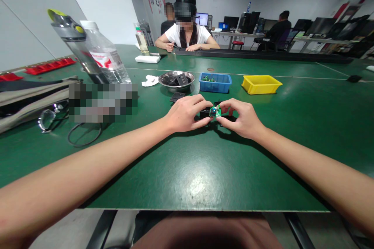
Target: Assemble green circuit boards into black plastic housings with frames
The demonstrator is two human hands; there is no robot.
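A small green circuit board (215, 111) with a dark square part on it is pinched between both hands above the green table (187, 171). My left hand (191, 113) grips its left edge with thumb and fingers, and my right hand (241, 116) grips the right edge. Black pieces, partly hidden by the fingers, lie just behind the board. Beyond the hands are a steel bowl (177, 88) of black parts, a blue bin (215, 86) with small green boards, and a yellow bin (261, 85). A flat black piece (177, 97) lies before the bowl.
At the left stand a grey bottle (70, 39) and a clear plastic bottle (106, 56), near a cable loop (84, 134) and a bag (35, 97). White tissue (150, 81) lies beside the bowl. Across the table sits a person (187, 35) in a white shirt.
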